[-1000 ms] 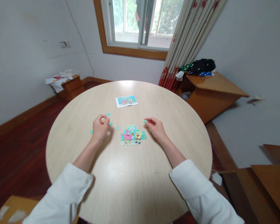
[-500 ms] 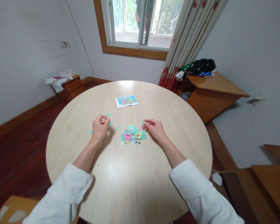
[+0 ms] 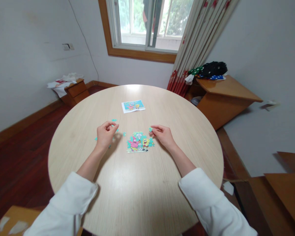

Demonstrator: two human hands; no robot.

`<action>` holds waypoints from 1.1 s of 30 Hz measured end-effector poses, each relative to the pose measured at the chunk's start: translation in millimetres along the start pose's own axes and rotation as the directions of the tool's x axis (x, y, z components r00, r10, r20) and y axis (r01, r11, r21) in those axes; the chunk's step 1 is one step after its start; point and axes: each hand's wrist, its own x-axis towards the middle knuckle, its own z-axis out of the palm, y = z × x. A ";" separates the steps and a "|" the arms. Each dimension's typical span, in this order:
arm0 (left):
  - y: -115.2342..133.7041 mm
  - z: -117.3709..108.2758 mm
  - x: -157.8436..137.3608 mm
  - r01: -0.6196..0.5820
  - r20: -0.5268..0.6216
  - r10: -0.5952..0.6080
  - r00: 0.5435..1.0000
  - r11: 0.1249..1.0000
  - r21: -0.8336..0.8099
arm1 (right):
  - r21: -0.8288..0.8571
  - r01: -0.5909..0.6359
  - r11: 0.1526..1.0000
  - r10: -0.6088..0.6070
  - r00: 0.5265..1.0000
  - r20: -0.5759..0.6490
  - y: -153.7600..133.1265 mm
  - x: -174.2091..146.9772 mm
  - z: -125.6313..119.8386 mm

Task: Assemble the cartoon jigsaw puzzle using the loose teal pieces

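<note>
My right hand (image 3: pixel 162 134) pinches a small teal jigsaw piece (image 3: pixel 150 129) between thumb and fingertips, just above the right upper edge of the partly joined puzzle (image 3: pixel 140 142). That puzzle shows a pink starfish figure, a pale figure in the middle and a yellow sponge figure. My left hand (image 3: pixel 106 134) hovers over loose teal pieces on the left, its fingers curled and the thumb held a little apart, with nothing visible between them. One loose piece (image 3: pixel 114 120) lies beyond this hand; others are partly hidden under it. A single piece (image 3: pixel 124 134) lies between the left hand and the puzzle.
A printed picture sheet (image 3: pixel 133 106) lies farther back on the round wooden table (image 3: pixel 137 190). Behind stand a window and a curtain (image 3: pixel 184 55). Clothes (image 3: pixel 211 70) are piled on a tilted wooden cabinet (image 3: pixel 231 88) at the right. A small drawer unit (image 3: pixel 77 90) stands at the left.
My left hand has shifted slightly, its thumb reaching a little farther right. My right hand stays in place with its piece, and the puzzle looks the same.
</note>
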 end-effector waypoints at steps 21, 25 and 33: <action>0.5 1.1 0.0 0.129 -0.016 -0.130 0.991 0.991 -0.044 | 0.009 -0.006 1.000 0.006 1.000 -0.007 -2.0 -1.5 1.2; -3.9 0.5 1.0 0.107 -0.005 -0.107 0.994 0.993 -0.046 | -0.012 -0.002 1.000 0.002 1.000 0.000 -2.3 -1.6 0.8; -7.7 1.6 2.1 0.104 -0.005 -0.105 0.994 0.989 -0.105 | -0.010 0.008 1.000 -0.008 1.000 0.003 -1.3 -1.3 0.5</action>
